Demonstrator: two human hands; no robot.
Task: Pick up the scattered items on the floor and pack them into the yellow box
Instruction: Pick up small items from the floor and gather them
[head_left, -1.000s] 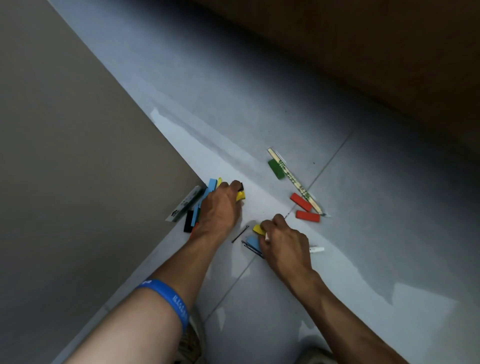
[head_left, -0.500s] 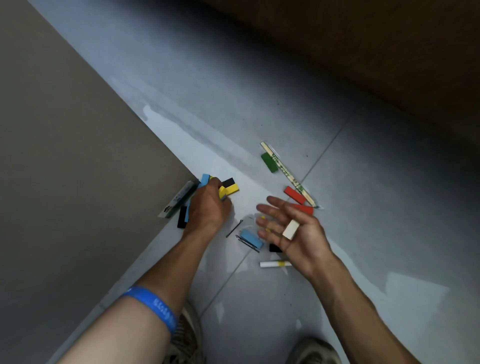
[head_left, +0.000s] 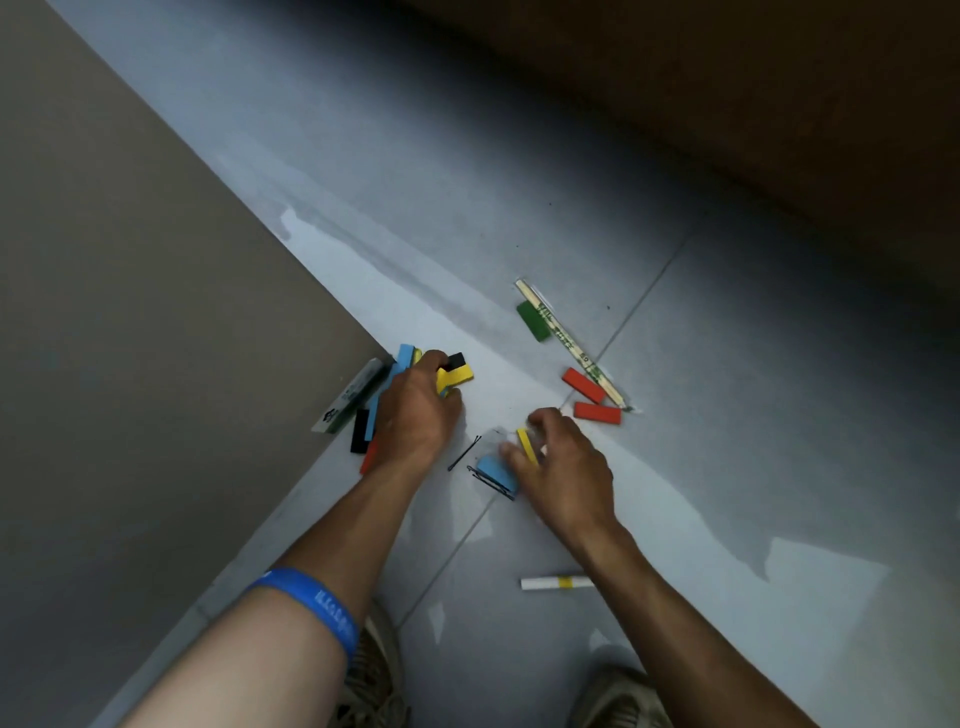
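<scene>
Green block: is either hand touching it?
No: the green block lies on the floor beside the wrapped chopsticks, well away from the left hand and right hand.

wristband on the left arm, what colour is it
Blue, with pale lettering too small to read; the wristband shows in the head view.

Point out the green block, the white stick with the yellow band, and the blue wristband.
green block (head_left: 533, 321), head view, middle of its top face
white stick (head_left: 540, 583), head view, white part left of the yellow band
blue wristband (head_left: 317, 603), head view, outer face
</scene>
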